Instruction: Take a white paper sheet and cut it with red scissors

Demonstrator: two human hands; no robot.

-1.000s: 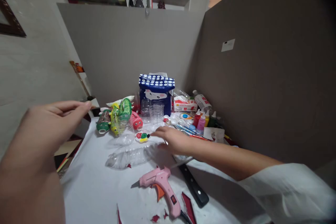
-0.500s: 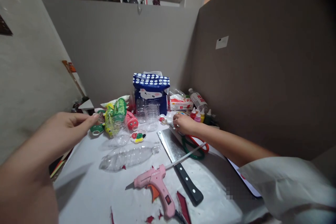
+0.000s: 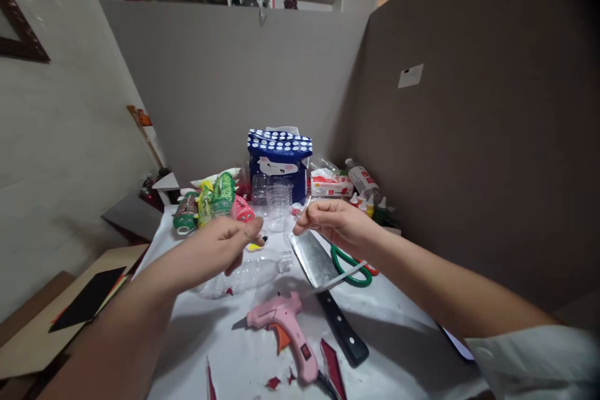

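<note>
Lying closest on the white table (image 3: 187, 350) is a pink glue gun (image 3: 285, 331), and a big knife (image 3: 328, 287) is seen just past it. A clear plastic bottle (image 3: 248, 275) is laid under the left hand (image 3: 220, 250), whose fingers are pinched together on nothing clear. The right hand (image 3: 335, 222) is curled too; what it holds cannot be told. A blue dotted box (image 3: 279, 159) is set farthest back

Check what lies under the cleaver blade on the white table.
The cleaver blade rests partly over the green-handled scissors, whose loops stick out at its right edge. The scissor blades are covered, and the right hand hides the blade's far end.
</note>
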